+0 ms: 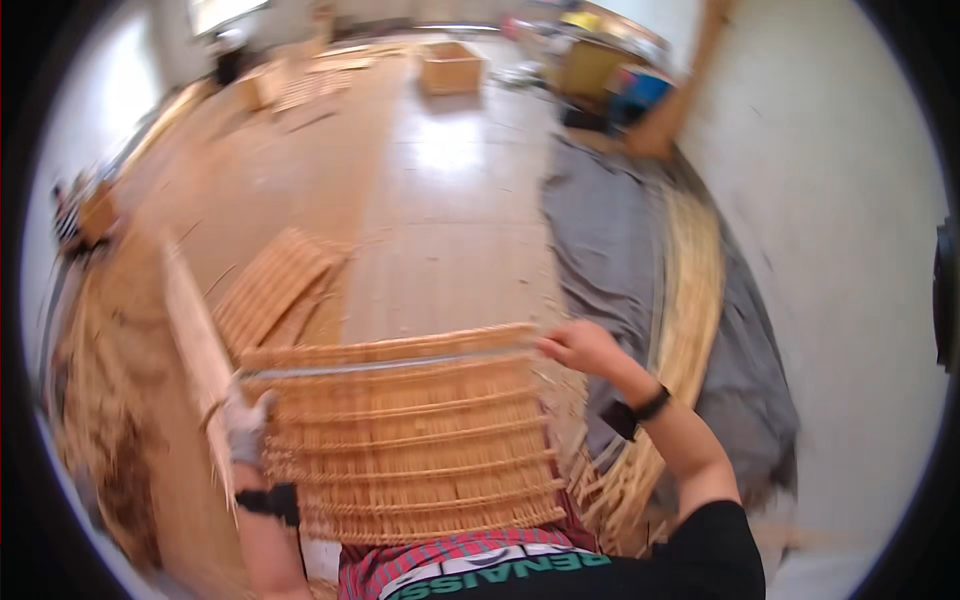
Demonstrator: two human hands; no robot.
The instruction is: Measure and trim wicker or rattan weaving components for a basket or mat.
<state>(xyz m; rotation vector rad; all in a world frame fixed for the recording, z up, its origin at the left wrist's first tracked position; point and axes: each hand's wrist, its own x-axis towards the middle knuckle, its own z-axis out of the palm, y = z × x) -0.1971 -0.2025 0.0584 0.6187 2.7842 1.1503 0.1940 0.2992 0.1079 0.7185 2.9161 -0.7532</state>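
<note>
Wicker panel (420,460), long axis crosswise — edge in grip of left hand (246,415), strip (400,365) (grey) in pinch of right hand (582,347).

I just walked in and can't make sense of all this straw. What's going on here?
A person has a woven panel spread out in front of them. Their left hand is at its left edge. A thin grey strip runs across the panel near its far edge, and the right hand appears to pinch the strip's right end. More woven pieces lie on the floor ahead to the left, and long straw lies on a grey sheet to the right.
</note>
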